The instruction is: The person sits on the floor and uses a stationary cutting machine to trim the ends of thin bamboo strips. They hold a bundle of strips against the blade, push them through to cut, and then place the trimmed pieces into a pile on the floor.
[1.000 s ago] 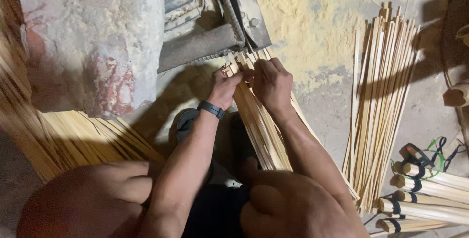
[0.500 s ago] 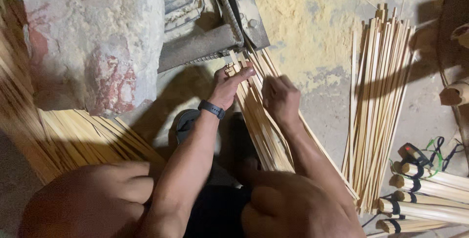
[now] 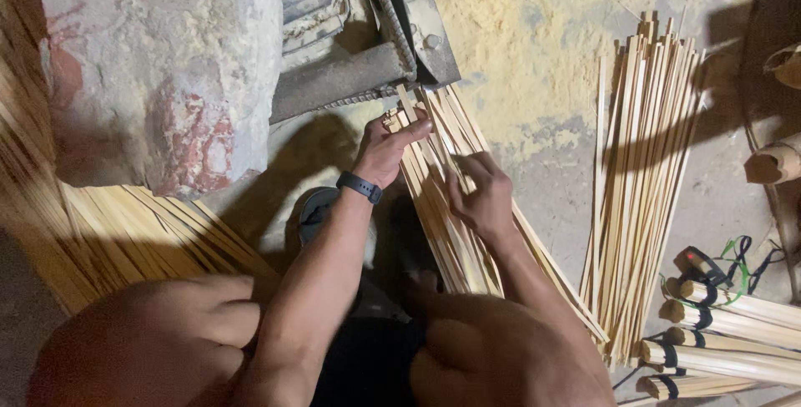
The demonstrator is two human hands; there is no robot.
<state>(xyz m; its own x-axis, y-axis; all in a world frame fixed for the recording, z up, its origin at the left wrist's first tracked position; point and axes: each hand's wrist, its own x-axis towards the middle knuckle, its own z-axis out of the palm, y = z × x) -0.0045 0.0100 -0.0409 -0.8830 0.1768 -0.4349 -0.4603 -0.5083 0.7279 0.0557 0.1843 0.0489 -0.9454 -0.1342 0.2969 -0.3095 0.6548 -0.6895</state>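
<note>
On the dusty floor (image 3: 534,81), bamboo strips (image 3: 442,207) lie under both hands (left (image 3: 385,150), right (image 3: 480,194)).

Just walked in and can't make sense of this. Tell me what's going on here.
A seated person works a slanting bundle of thin pale bamboo strips on the floor. The left hand, wrist in a black band, pinches one strip near the bundle's top end by a grey metal machine part. The right hand rests on the bundle lower down. More strips lie to the right.
</note>
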